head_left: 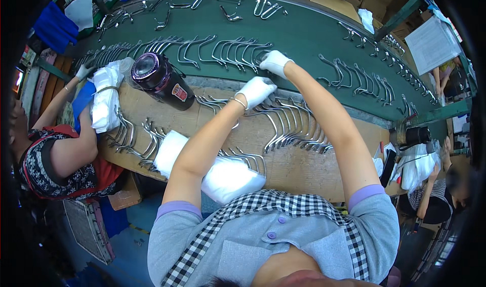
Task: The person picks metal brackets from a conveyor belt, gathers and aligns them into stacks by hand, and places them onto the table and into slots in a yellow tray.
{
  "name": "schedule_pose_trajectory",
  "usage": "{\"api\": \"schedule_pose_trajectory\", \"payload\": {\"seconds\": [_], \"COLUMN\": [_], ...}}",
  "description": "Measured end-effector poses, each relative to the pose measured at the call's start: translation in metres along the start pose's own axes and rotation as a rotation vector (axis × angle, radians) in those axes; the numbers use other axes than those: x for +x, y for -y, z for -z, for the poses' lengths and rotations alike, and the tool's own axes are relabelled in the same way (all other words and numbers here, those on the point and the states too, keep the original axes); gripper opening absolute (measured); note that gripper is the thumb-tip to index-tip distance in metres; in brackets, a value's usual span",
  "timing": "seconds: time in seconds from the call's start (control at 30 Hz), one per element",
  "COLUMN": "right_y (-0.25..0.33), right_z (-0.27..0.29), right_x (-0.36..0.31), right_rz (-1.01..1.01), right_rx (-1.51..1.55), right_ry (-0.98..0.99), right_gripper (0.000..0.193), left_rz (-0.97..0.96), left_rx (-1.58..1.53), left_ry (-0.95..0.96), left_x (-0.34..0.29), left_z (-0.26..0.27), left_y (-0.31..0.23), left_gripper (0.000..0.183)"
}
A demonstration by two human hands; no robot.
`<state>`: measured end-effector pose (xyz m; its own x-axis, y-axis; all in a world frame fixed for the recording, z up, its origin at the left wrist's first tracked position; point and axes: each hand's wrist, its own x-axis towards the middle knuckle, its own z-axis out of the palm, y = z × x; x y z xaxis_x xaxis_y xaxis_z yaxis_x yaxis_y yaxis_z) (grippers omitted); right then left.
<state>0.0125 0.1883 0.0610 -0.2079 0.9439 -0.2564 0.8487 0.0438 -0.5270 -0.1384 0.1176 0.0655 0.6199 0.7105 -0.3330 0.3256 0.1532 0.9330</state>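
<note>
White gloves cover both my hands. My right hand [276,63] reaches over the green belt [293,39], its fingers closed at the upper end of a curved wrench [251,59], the rightmost of a row lying there. Just nearer to me, my left hand [258,91] is closed above the board's far edge, beside the ends of several curved wrenches [288,122] laid side by side. What its fingers hold, if anything, is hidden. More curved wrenches [210,103] lie left of that hand, partly behind my left forearm.
A dark thermos [162,82] stands on the cardboard-covered table [298,170], left of my arms. White plastic bags [230,180] lie under my left forearm. A co-worker's gloved hand [83,72] is at the belt's left. Another group of wrenches [359,79] lies on the belt at right.
</note>
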Motion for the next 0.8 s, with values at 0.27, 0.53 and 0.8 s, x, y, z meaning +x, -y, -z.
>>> {"api": "schedule_pose_trajectory", "payload": {"seconds": [0.27, 0.53, 0.8], "right_y": [0.063, 0.036, -0.010], "right_z": [-0.014, 0.011, 0.013], "right_x": [0.002, 0.004, -0.056], "right_rz": [-0.290, -0.274, -0.277], "right_rx": [-0.258, -0.035, 1.101], "right_ry": [-0.138, 0.085, 0.180], "right_gripper": [0.042, 0.026, 0.019], "left_rz": [0.000, 0.010, 0.238], "left_rx": [0.079, -0.141, -0.837], "left_ry": [0.026, -0.086, -0.357], "left_x": [-0.012, 0.001, 0.016], "left_z": [-0.002, 0.011, 0.029], "left_y": [-0.010, 0.009, 0.021], "left_gripper": [0.030, 0.041, 0.054]}}
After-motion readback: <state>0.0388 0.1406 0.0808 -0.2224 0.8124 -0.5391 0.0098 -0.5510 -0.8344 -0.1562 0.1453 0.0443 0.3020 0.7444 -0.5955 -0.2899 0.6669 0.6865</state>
